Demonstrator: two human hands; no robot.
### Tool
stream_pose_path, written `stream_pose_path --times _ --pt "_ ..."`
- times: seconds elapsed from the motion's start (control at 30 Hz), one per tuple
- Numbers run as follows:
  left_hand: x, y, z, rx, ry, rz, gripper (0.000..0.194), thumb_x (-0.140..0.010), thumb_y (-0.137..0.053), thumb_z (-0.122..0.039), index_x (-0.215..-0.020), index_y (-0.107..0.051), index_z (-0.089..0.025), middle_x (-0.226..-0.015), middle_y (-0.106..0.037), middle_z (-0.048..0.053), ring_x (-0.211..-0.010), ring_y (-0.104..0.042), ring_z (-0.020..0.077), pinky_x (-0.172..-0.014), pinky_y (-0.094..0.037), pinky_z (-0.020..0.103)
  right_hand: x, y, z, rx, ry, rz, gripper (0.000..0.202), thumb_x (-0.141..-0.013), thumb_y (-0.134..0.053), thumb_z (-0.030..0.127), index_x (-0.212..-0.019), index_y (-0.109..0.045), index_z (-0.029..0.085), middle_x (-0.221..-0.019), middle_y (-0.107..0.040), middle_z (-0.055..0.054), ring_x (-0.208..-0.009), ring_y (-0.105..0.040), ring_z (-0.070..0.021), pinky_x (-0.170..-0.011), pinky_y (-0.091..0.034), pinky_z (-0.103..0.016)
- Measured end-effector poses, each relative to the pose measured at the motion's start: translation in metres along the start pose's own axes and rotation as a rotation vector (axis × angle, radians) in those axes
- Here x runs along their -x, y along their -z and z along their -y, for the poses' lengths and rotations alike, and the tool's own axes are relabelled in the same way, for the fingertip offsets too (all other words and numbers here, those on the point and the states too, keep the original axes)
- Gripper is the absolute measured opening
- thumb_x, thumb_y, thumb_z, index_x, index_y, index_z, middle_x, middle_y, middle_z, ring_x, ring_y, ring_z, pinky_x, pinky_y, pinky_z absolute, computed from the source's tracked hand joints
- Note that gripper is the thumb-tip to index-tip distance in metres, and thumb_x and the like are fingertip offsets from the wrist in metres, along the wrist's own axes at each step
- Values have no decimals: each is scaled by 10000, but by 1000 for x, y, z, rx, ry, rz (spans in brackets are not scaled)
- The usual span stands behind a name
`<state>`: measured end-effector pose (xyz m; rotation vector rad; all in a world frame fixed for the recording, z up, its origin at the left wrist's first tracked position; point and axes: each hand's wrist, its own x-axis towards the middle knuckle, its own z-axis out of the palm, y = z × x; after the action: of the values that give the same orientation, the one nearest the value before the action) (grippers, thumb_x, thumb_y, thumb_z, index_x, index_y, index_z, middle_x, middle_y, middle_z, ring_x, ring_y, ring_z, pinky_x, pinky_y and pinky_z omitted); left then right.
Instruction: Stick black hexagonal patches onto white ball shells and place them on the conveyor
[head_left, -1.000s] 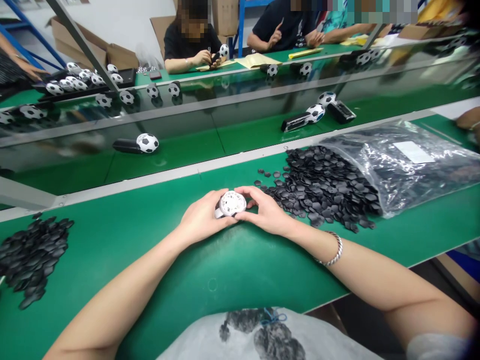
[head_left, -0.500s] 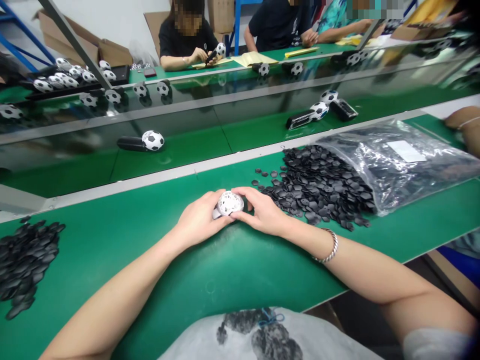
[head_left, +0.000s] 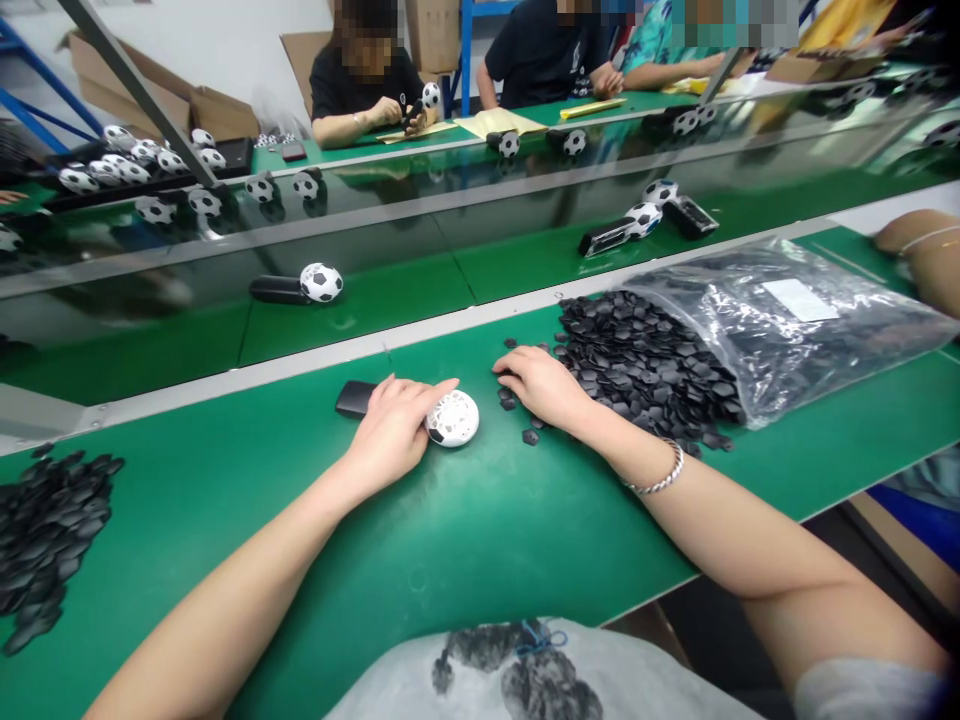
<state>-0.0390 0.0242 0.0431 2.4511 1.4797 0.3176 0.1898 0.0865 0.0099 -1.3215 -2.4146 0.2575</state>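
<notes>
My left hand [head_left: 390,428] is wrapped over a white soccer-ball piece [head_left: 454,418] with a black handle [head_left: 354,399] showing on its far side. The item lies on the green table, and its ball end has pale openwork and a black patch. My right hand [head_left: 546,385], wearing a bracelet at the wrist, is over the left edge of a heap of small black pieces [head_left: 652,360]. Its thumb and forefinger are bent close together near a few loose pieces [head_left: 508,399]; whatever may be between the fingertips is too small to make out.
A clear plastic bag [head_left: 817,310] adjoins the heap. Another black pile [head_left: 56,530] lies at the left. Beyond a metal rail [head_left: 300,348], a green belt [head_left: 390,285] carries ball-ended items [head_left: 321,283]. People sit across it.
My right hand has left the ball piece and moved right to the black pieces. My left hand keeps the item, now turned so its black handle shows. Items on the belt have shifted.
</notes>
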Motion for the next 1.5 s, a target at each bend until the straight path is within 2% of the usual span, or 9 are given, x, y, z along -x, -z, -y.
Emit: stream_pose_path --times 0.3,0.6,0.8,1.0,1.13,1.23,1.33,1.43,1.5 --pt "1 -5 4 22 -33 -13 659 -725 -332 13 -1307 -406 -286 -1179 -588 -14 -1195 -381 235 -1076 -160 536 8 10 6 -208 -4 30 91 -798 -559 101 -818 -628 157 -775 -579 -43 -701 -560 -156 -676 -462 -287" --pt "1 -6 5 16 -33 0 649 -731 -336 -2 -1311 -400 -284 -1226 -564 -18 -1212 -374 238 -1078 -153 544 16 16 25 -432 179 -56 106 -856 -523 210 -825 -623 201 -805 -617 -34 -789 -571 -159 -737 -469 -298" --pt "0 -8 5 28 -30 -9 638 -735 -346 -10 -1310 -396 -281 -1247 -551 -21 -1217 -371 227 -1084 -145 532 22 16 37 -610 64 -36 78 -806 -602 283 -830 -632 215 -781 -649 -3 -696 -598 -142 -658 -502 -270" --pt "0 -7 7 41 -37 -1 634 -724 -374 -31 -1312 -392 -267 -1262 -540 -11 -1224 -367 239 -1086 -129 532 26 16 44 -605 203 -33 139 -859 -530 237 -870 -669 228 -856 -649 -28 -814 -600 -152 -759 -491 -301" --pt "2 -2 6 74 -69 37 685 -700 -519 -145 -1348 -331 -267 -1296 -502 15 -1258 -326 276 -1088 -92 547 28 13 49 -598 221 4 102 -847 -557 236 -864 -653 205 -821 -648 -33 -773 -597 -153 -729 -489 -299" --pt "2 0 4 107 -69 59 777 -674 -648 -395 -1360 -313 -251 -1307 -489 49 -1279 -288 316 -1081 -56 564 28 10 54 -600 229 -1 95 -840 -563 253 -821 -640 202 -794 -632 -34 -766 -585 -161 -724 -483 -313" --pt "2 -2 0 126 -24 26 774 -679 -602 -583 -1330 -369 -234 -1272 -524 62 -1272 -300 317 -1077 -52 564 28 7 57 -633 217 -25 70 -827 -574 246 -794 -616 201 -777 -605 -30 -770 -570 -163 -726 -481 -319" --pt "1 -6 -3 118 11 -32 712 -695 -573 -603 -1283 -431 -226 -1228 -561 44 -1256 -326 301 -1086 -58 545 29 4 57 -634 165 -73 59 -792 -612 250 -819 -583 207 -843 -581 -39 -852 -561 -181 -774 -478 -342" --pt "1 -8 -5 110 18 -57 685 -690 -590 -575 -1263 -451 -225 -1223 -565 35 -1247 -339 297 -1090 -64 538 29 1 56 -639 108 -82 193 -756 -646 265 -916 -553 210 -1019 -559 -75 -1004 -527 -217 -825 -472 -369"
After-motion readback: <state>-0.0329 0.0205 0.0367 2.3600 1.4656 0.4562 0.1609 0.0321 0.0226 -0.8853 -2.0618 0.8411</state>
